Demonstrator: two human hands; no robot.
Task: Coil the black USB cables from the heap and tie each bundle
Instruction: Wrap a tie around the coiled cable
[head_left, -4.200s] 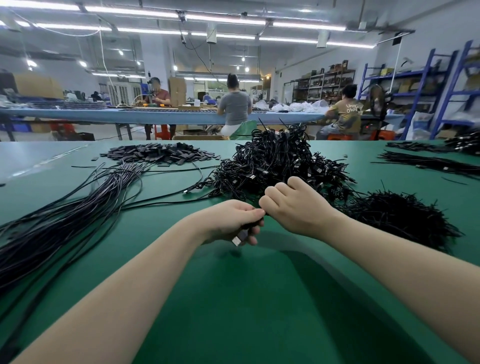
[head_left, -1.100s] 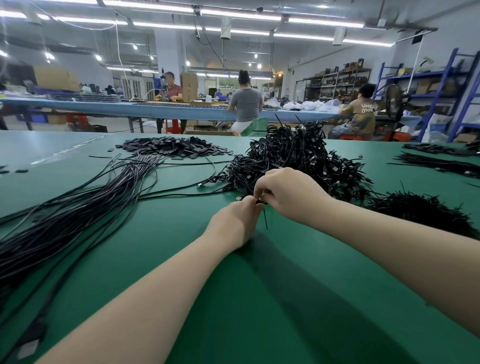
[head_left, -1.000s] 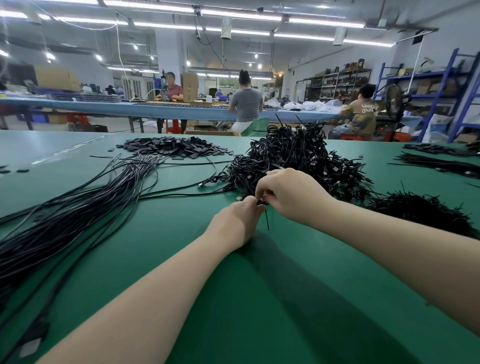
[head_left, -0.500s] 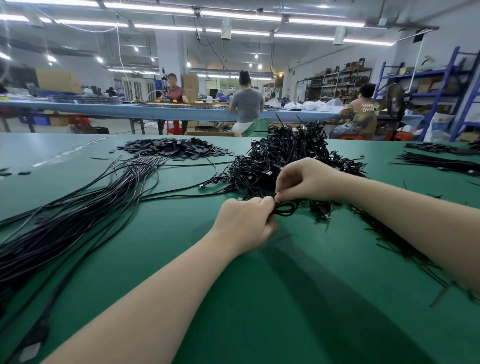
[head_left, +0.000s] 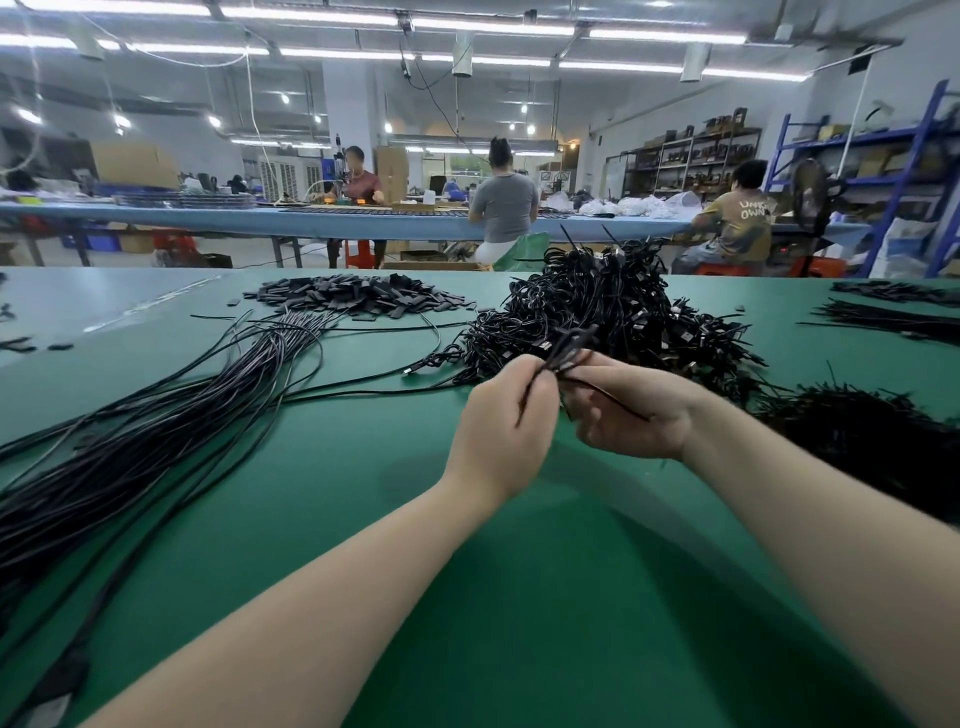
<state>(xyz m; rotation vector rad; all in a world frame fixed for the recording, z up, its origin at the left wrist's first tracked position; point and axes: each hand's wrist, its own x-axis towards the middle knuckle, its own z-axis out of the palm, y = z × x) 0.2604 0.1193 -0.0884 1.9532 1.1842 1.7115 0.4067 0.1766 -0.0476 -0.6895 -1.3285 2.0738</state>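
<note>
At mid-frame both hands are raised over the green surface (head_left: 519, 597); the left hand (head_left: 506, 421) and right hand (head_left: 631, 410) each have their grip closed on one small cable bundle (head_left: 563, 353). Bare green fills the lower frame. Three people sit behind.

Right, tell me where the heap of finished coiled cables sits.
In the head view, the heap of coiled cables sits on the green table, right of centre, just beyond both hands, with the flat black pieces to its left.
</note>
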